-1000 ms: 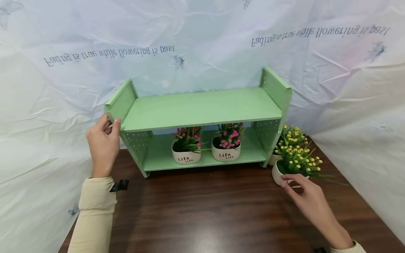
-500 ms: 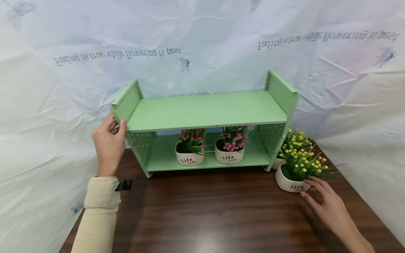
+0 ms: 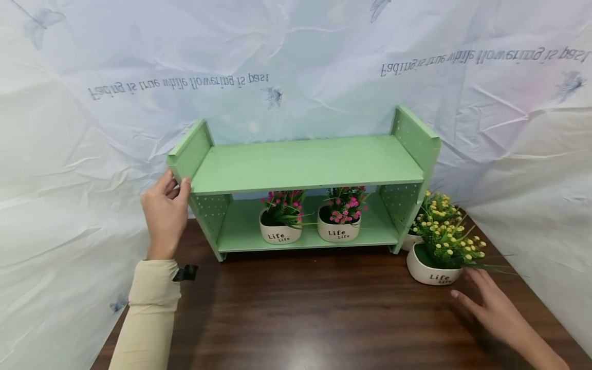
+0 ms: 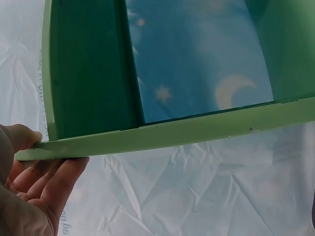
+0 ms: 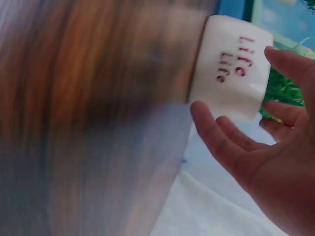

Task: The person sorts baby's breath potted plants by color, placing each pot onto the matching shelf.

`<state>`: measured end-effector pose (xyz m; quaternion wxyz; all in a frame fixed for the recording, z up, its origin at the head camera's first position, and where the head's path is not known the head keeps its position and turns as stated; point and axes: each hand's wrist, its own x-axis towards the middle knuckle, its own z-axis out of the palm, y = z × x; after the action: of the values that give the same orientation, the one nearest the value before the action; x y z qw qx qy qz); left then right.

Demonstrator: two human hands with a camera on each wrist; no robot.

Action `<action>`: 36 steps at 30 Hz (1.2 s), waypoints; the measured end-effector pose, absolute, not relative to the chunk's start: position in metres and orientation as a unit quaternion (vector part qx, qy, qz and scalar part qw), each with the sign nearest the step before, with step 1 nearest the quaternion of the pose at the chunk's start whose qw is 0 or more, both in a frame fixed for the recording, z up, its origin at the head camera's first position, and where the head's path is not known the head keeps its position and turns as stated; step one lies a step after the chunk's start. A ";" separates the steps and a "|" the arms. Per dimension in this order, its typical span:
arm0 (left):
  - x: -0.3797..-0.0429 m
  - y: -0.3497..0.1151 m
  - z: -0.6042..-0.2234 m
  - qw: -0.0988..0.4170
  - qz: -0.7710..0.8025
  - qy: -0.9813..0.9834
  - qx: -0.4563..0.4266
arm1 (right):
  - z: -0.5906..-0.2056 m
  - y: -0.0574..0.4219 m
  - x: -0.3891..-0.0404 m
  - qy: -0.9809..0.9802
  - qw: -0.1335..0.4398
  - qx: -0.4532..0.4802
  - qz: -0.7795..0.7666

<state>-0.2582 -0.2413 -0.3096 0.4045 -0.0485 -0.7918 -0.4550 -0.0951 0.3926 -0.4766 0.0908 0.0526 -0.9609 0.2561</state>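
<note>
My left hand [image 3: 165,213] grips the front edge of the left side panel of a green two-tier shelf [image 3: 300,163]. In the left wrist view its thumb is on one face of the green panel [image 4: 147,140], the fingers on the other. My right hand [image 3: 497,306] is beside a white "Life" pot of yellow artificial flowers [image 3: 435,272], at the shelf's right. Its fingers are spread and loosely bent around the pot's side in the right wrist view; whether a fingertip touches the pot [image 5: 231,69] I cannot tell.
On the lower tier stand two white pots with pink flowers, a left one [image 3: 280,234] and a right one [image 3: 339,231]. Another yellow-flowered pot [image 3: 410,240] is partly hidden behind the front one. A pale printed cloth [image 3: 324,67] hangs behind the brown wooden table [image 3: 296,308].
My right hand has moved from the front of the yellow-flowered pot round to its right side, its fingers spreading. My left hand keeps its grip on the shelf. The head view has shifted slightly.
</note>
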 end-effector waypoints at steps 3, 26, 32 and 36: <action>-0.258 -0.241 -0.310 0.400 -0.460 -0.792 -0.048 | -0.479 0.398 -0.098 -0.961 0.100 0.057 0.251; -0.257 -0.241 -0.312 0.409 -0.448 -0.794 -0.048 | -0.474 0.399 -0.114 -0.947 0.206 0.072 0.238; -0.255 -0.240 -0.313 0.408 -0.447 -0.795 -0.046 | -0.456 0.391 -0.103 -0.935 0.234 0.085 0.253; -0.255 -0.240 -0.314 0.412 -0.443 -0.795 -0.044 | -0.435 0.381 -0.098 -0.928 0.249 0.090 0.263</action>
<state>-0.2549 -0.2405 -0.3137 0.4118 -0.0441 -0.7951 -0.4431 -0.0976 0.3811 -0.4352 0.2486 0.0898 -0.9279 0.2631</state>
